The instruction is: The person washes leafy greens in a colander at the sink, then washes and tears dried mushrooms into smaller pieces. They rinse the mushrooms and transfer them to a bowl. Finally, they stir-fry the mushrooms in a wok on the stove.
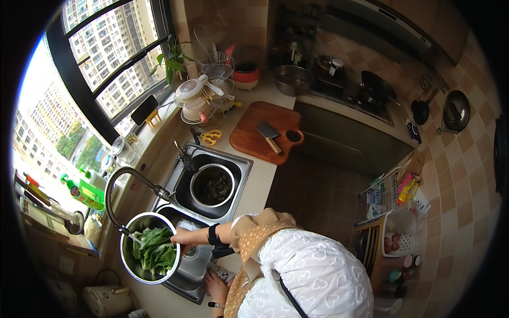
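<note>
My right hand (183,240), with a black watch on the wrist, grips the rim of a steel bowl (124,260). Green leafy vegetables (155,252) fill much of this bowl, which is above one sink basin (195,274) and partly hides it. A curved faucet (115,187) ends over the bowl, and a pale stream runs from its tip onto the leaves. Low at the counter's front edge, my left hand (216,287) touches a patterned cloth (222,273); its fingers are partly hidden. The other basin contains a steel pot (212,202) with dark pieces inside.
A wooden cutting board (250,131) bears a cleaver (269,137). Yellow scissors (210,137) lie behind the sink. A dish rack (222,75), a large steel basin (293,79) and a stove (354,95) stand farther off. Green soap bottles (89,190) line the sill; a kettle (107,300) sits below.
</note>
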The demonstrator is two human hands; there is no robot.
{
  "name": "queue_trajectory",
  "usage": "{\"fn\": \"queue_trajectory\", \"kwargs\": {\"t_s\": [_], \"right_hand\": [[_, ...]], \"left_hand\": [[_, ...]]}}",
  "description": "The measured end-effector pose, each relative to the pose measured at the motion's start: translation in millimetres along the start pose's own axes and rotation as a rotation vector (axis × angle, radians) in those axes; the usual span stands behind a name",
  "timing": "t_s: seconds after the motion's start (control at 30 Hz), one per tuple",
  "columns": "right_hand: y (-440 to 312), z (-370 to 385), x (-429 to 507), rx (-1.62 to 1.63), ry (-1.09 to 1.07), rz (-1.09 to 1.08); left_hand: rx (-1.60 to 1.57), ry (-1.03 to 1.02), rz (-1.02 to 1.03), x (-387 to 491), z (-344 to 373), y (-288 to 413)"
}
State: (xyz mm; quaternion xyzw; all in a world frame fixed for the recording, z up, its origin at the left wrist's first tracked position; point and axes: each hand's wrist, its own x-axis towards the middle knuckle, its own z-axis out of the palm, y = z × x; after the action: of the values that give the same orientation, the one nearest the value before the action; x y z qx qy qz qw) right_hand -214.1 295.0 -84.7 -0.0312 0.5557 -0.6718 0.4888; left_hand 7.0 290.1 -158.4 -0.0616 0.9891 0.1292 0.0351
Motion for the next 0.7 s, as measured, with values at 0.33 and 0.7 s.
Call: {"fn": "queue_trajectory", "kwargs": {"t_s": [0.33,0.7], "right_hand": [[1.4,3.6,-15.2,0.054,-0.044,0.054],[-20.4,-14.9,-34.0,-0.072,0.03,-0.004]], "left_hand": [[-0.535,-0.064,0.235,89.3,51.2,26.3],[-0.89,0.134,0.512,153.4,86.5,31.2]]}}
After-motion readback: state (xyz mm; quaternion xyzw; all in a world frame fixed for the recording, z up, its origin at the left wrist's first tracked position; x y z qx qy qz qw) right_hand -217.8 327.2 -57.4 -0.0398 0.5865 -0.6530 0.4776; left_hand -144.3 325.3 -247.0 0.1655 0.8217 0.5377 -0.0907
